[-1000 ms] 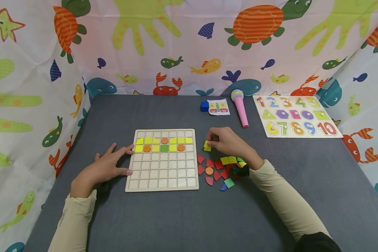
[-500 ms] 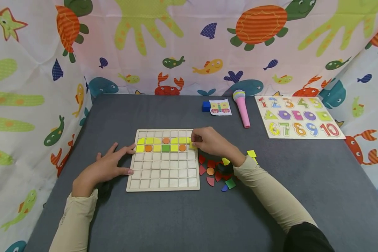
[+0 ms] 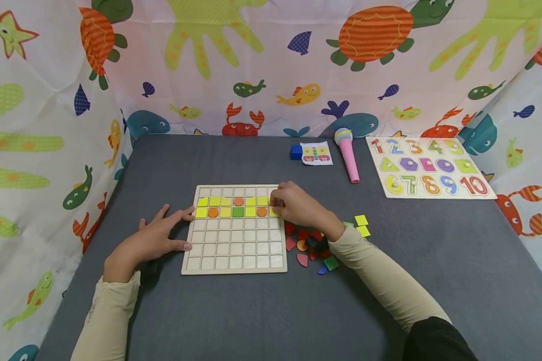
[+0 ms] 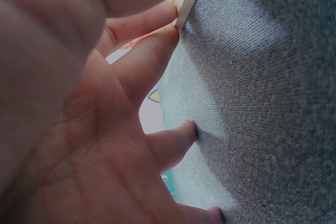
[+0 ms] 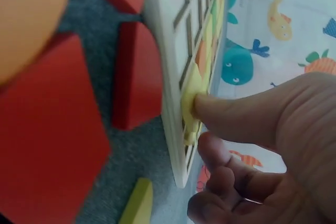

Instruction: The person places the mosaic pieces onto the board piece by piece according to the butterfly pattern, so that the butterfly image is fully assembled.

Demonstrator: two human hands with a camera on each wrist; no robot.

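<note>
The wooden grid board (image 3: pixel 235 249) lies flat on the table, two of its rows holding yellow, orange and green pieces. At its left edge, my left hand (image 3: pixel 150 243) rests with spread fingers; the index finger and thumb touch the board's side, and the left wrist view shows fingertips against the board edge (image 4: pixel 190 3). My right hand (image 3: pixel 300 204) is over the right end of the filled rows. Its thumb presses a yellow square tile (image 5: pixel 191 90) there, with the other fingers curled close beside it. The hand hides part of that corner in the head view.
Loose red pieces (image 5: pixel 137 77), an orange disc (image 3: pixel 301 245), a green square (image 3: pixel 330 262) and yellow squares (image 3: pixel 361 220) lie right of the board. Behind are a blue cube (image 3: pixel 295 152), a pattern card (image 3: pixel 316 153), a pink toy microphone (image 3: pixel 348 159) and a number puzzle (image 3: pixel 426 168).
My right hand has carried a yellow tile from the loose pieces leftward to the board's right end, where it now sits lower in the second filled row. The left hand has stayed put.
</note>
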